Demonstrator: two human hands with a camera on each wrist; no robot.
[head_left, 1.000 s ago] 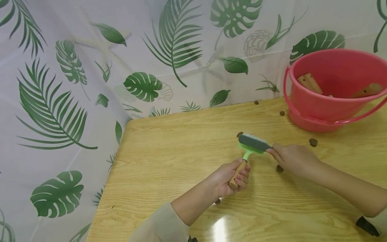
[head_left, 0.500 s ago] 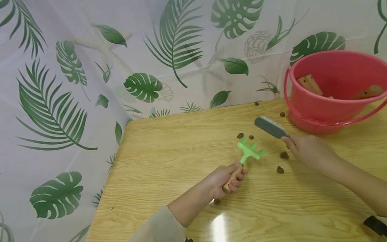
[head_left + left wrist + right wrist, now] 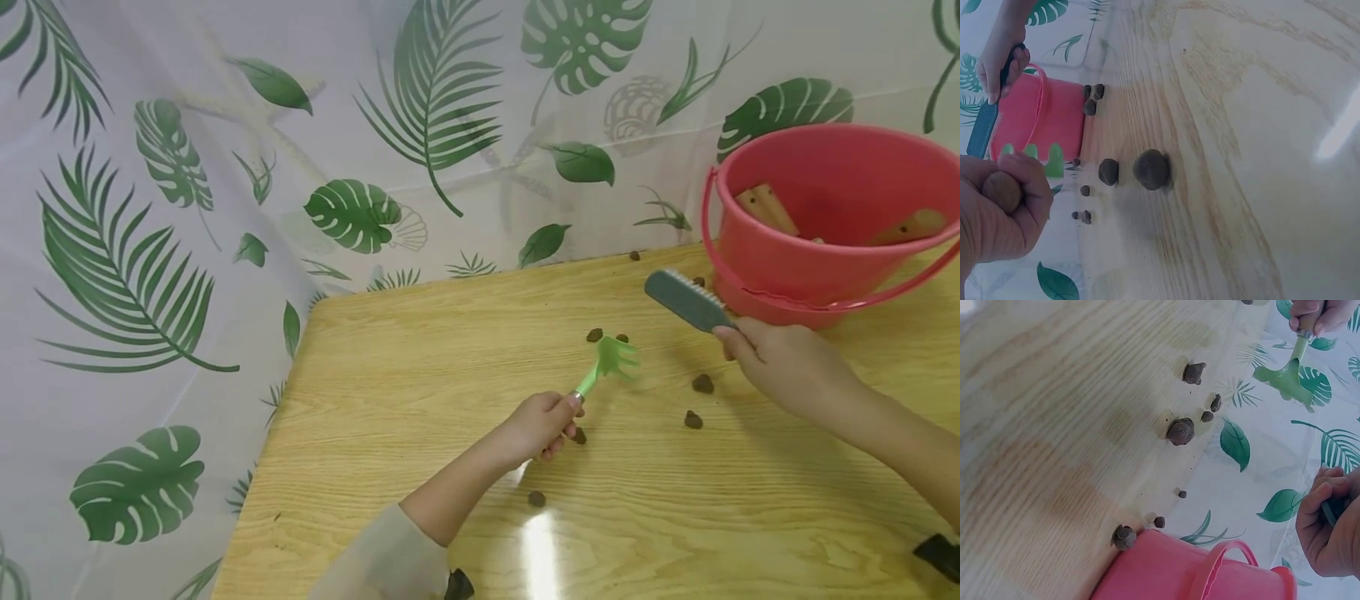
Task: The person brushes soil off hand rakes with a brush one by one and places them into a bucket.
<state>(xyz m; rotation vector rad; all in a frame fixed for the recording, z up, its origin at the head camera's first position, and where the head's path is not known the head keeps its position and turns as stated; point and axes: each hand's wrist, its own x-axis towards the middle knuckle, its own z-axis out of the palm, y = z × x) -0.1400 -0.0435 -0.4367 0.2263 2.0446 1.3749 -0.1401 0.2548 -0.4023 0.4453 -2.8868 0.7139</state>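
Observation:
My left hand (image 3: 538, 427) grips the wooden handle of a small green hand rake (image 3: 613, 358), its tines turned to the right above the table. In the left wrist view the round handle end (image 3: 1002, 191) pokes out of the curled fingers. My right hand (image 3: 787, 362) holds a dark grey brush (image 3: 686, 298) by its handle, head pointing up and left, pale bristles on the upper side. Only a bit of the brush handle (image 3: 1332, 511) shows in the right wrist view. Brown clods (image 3: 702, 383) of what looks like soil lie scattered beneath both tools.
A pink bucket (image 3: 817, 279) stands at the back right, with wooden-handled pieces (image 3: 768, 208) inside and its handle hanging at the front. A leaf-patterned sheet (image 3: 465, 125) rises behind the wooden table (image 3: 390, 375) and along its left side.
The brush has moved away from the rake, up and right toward the bucket. The rake has drawn slightly left and turned, its tines swinging to the right.

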